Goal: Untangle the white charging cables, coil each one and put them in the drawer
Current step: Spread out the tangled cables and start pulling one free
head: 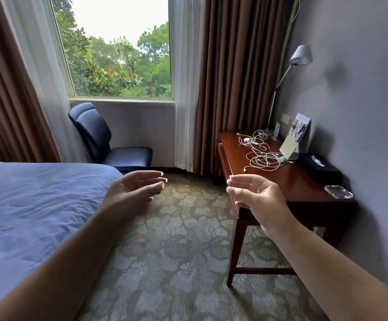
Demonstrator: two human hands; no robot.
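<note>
Tangled white charging cables (261, 154) lie in loose loops on the dark wooden desk (299, 184) against the right wall, with a small white round piece among them near the back. The desk's drawer front (226, 163) runs along its left side and looks closed. My left hand (133, 191) hovers over the carpet, palm facing right, fingers relaxed and holding nothing. My right hand (255, 198) hangs in front of the desk's near corner, fingers loosely curved, empty. Both hands are well short of the cables.
On the desk stand a lamp (300, 55), a folded card (297, 135), a black tissue box (320, 167) and a glass ashtray (338, 191). A bed (26, 205) fills the left. A dark chair (109, 144) sits under the window. Patterned carpet lies between bed and desk.
</note>
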